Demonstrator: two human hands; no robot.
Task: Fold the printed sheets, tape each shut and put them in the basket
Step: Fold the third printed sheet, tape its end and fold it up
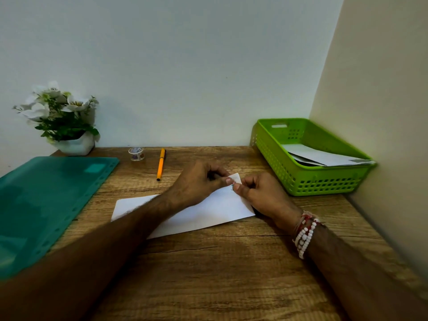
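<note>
The folded sheet (208, 212) lies on the counter (231, 274) while the left hand (196, 181) and right hand (264, 195) pinch tape (232, 184) onto it, which probably needs pressing flat next.

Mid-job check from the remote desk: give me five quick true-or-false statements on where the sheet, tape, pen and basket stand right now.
1. Both hands, left hand and right hand, pinch the far right corner of the folded white paper sheet. True.
2. The green plastic basket is empty. False: it already holds folded white papers.
3. The small patterned tape roll is in the right hand. False: it stands on the wooden desk, near the wall.
4. The orange pen lies on the desk, right of the tape roll. True.
5. The teal plastic folder lies under the sheet. False: it lies apart, at the left.
</note>
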